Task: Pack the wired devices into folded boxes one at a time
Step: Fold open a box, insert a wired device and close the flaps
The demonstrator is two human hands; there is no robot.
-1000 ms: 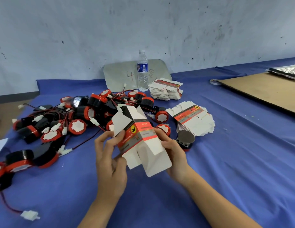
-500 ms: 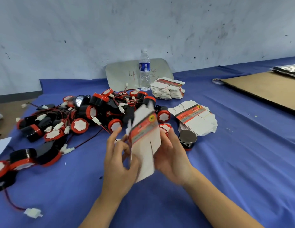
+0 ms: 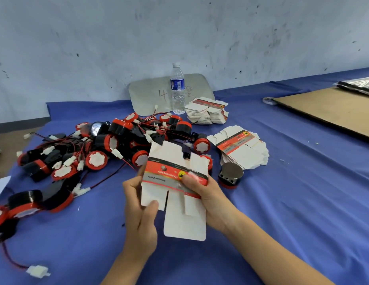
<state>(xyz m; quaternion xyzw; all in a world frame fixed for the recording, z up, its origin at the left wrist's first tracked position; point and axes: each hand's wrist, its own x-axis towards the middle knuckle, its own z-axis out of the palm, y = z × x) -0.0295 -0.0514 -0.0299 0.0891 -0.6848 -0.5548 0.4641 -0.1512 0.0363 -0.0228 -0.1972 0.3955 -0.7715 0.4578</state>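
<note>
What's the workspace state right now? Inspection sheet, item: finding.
Surface: blue cloth over the table, wrinkled.
Job's things: box blank held in both hands, flaps open, no device in it; wired devices piled at left; single device stands beside the right hand; far stack and near stack of flat blanks behind.
Clutter: water bottle, grey board marked "4", cardboard sheet, tape roll, silvery bags.
Grippers: left hand pinches the blank's lower left flap; right hand grips its red band.
Cables: leads tangled through the pile; white connector loose at near left.
Surroundings: scuffed pale wall.
</note>
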